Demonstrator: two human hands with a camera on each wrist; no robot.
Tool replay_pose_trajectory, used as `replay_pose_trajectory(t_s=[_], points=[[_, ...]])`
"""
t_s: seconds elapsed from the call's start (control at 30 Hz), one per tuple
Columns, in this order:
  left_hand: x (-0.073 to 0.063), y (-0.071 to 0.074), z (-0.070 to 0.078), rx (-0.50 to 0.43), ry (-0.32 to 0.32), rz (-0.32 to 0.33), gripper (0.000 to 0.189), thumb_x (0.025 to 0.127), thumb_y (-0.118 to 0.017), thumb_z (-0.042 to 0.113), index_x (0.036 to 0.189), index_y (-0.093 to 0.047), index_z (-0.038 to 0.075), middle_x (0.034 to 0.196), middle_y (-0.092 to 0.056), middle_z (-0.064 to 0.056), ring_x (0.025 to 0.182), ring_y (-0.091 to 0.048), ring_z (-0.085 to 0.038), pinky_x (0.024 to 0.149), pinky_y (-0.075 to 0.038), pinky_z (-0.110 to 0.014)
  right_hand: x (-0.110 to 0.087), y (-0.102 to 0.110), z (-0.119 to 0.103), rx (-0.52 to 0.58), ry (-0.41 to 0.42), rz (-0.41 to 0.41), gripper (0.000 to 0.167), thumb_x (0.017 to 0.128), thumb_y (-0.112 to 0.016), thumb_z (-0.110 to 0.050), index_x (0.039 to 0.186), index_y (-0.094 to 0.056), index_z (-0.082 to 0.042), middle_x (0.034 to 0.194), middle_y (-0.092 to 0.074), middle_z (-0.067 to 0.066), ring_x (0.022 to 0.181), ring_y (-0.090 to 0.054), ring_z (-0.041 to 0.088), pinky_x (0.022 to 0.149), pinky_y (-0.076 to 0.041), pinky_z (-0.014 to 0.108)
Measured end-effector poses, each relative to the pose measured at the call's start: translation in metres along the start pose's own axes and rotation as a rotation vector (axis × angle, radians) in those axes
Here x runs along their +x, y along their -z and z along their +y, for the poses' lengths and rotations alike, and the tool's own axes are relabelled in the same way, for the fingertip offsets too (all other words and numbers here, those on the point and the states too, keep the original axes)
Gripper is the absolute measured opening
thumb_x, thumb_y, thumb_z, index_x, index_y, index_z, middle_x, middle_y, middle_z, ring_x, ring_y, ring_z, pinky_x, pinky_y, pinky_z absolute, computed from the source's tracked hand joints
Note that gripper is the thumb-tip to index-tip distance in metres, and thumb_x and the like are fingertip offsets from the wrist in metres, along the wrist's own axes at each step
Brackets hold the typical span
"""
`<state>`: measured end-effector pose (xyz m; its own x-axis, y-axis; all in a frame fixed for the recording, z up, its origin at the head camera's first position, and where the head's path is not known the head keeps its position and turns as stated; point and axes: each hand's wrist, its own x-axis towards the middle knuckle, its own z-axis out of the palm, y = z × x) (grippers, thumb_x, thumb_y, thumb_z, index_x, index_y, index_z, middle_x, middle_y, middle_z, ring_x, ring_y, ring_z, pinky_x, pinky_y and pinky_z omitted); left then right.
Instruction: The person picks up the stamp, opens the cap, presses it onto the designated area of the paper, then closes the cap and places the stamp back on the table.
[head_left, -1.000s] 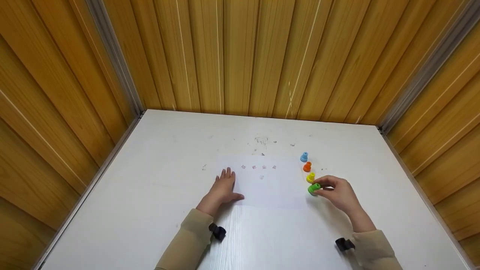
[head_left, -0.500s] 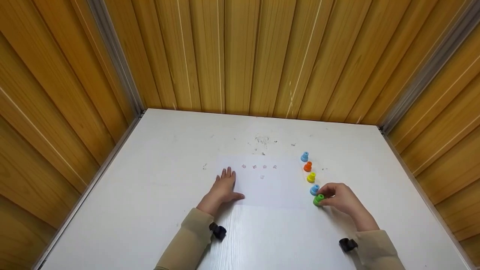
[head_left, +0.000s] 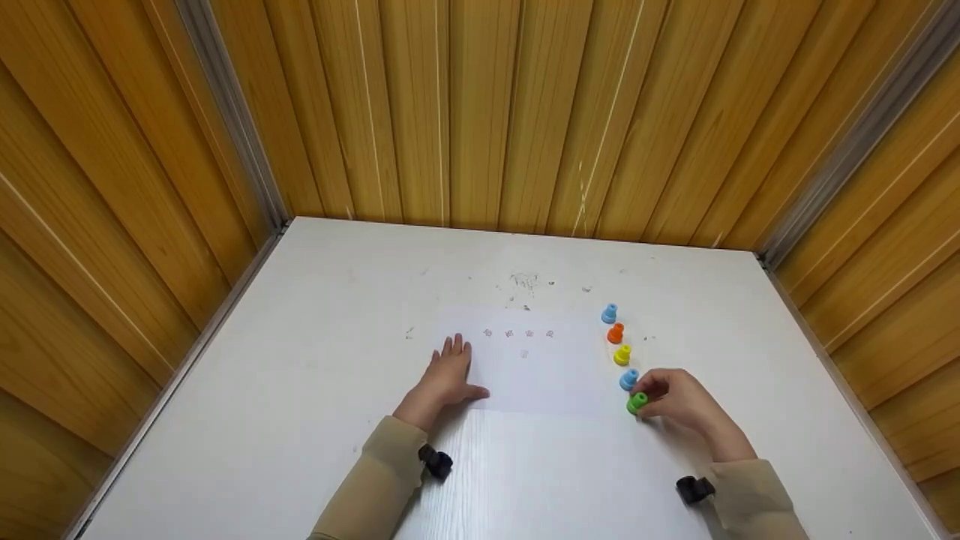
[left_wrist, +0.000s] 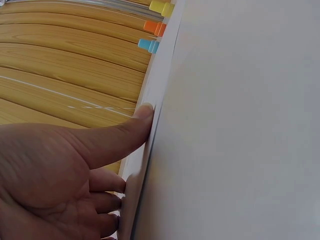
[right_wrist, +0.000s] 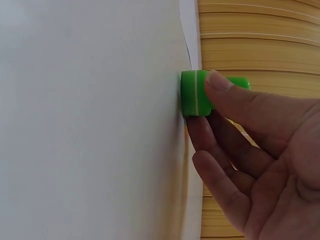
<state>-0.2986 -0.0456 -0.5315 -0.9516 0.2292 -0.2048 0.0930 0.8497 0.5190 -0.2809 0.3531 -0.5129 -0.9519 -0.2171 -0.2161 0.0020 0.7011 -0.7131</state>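
My right hand (head_left: 686,403) pinches a small green stamp (head_left: 637,404) between thumb and fingers, at the near end of a row of stamps. In the right wrist view the green stamp (right_wrist: 195,93) has its wide base against the white tabletop. Just beyond it stands a light blue stamp (head_left: 629,379), then a yellow stamp (head_left: 622,355), an orange stamp (head_left: 616,333) and a second blue stamp (head_left: 609,313). My left hand (head_left: 445,380) lies with spread fingers on the left edge of a white paper sheet (head_left: 540,386). Small printed marks (head_left: 519,334) show on the sheet.
The white table (head_left: 337,315) carries scattered dark smudges (head_left: 524,281) beyond the paper. Wood-patterned panels (head_left: 480,112) wall off the back and both sides. A black wrist device (head_left: 436,463) sits at each sleeve cuff.
My right hand has brought the green stamp toward me and slightly right, down onto the table. The nearer blue stamp, hidden earlier, now shows. My left hand has stayed in place.
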Motion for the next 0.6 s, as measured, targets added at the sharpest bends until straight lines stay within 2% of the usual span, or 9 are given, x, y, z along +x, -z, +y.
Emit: replay_pose_trajectory(t_s=[0.2, 0.33, 0.43, 0.5, 0.6], points=[[0.002, 0.001, -0.001, 0.002, -0.002, 0.002, 0.1, 0.086, -0.083, 0.037, 0.158, -0.029, -0.007, 0.169, -0.016, -0.028, 0.16, -0.012, -0.042, 0.132, -0.014, -0.055, 0.0, 0.002, 0.0, -0.013, 0.007, -0.015, 0.032, 0.076, -0.087, 0.0, 0.103, -0.073, -0.008, 0.103, -0.071, 0.006, 0.093, -0.061, 0.021, 0.08, -0.056, 0.026], [0.001, -0.001, -0.001, -0.01, 0.009, 0.004, 0.1, 0.086, -0.084, 0.036, 0.158, -0.03, -0.006, 0.17, -0.017, -0.026, 0.16, -0.013, -0.04, 0.132, -0.014, -0.054, -0.005, 0.01, -0.009, -0.043, -0.029, -0.002, 0.036, 0.08, -0.086, -0.006, 0.112, -0.07, -0.007, 0.113, -0.071, 0.009, 0.1, -0.065, 0.023, 0.085, -0.059, 0.034], [-0.001, 0.001, -0.001, -0.033, 0.015, 0.001, 0.101, 0.085, -0.084, 0.037, 0.159, -0.028, -0.004, 0.17, -0.017, -0.025, 0.161, -0.012, -0.039, 0.132, -0.013, -0.054, -0.009, 0.021, -0.023, -0.07, -0.036, 0.042, 0.039, 0.087, -0.083, -0.018, 0.121, -0.067, -0.006, 0.123, -0.069, 0.015, 0.109, -0.066, 0.029, 0.091, -0.06, 0.043], [-0.002, 0.004, 0.001, -0.046, 0.011, 0.001, 0.102, 0.087, -0.082, 0.039, 0.161, -0.025, -0.002, 0.171, -0.014, -0.024, 0.161, -0.009, -0.038, 0.132, -0.01, -0.055, -0.009, 0.028, -0.037, -0.08, -0.013, 0.075, 0.046, 0.092, -0.079, -0.027, 0.129, -0.063, -0.006, 0.132, -0.066, 0.019, 0.118, -0.064, 0.036, 0.098, -0.058, 0.05], [-0.001, 0.016, 0.006, -0.068, -0.005, 0.015, 0.104, 0.091, -0.076, 0.045, 0.164, -0.016, 0.002, 0.172, -0.005, -0.023, 0.162, 0.0, -0.038, 0.132, -0.004, -0.056, -0.004, 0.032, -0.061, -0.057, 0.032, 0.112, 0.063, 0.097, -0.072, -0.04, 0.148, -0.05, -0.009, 0.152, -0.051, 0.022, 0.137, -0.051, 0.044, 0.112, -0.047, 0.062]])
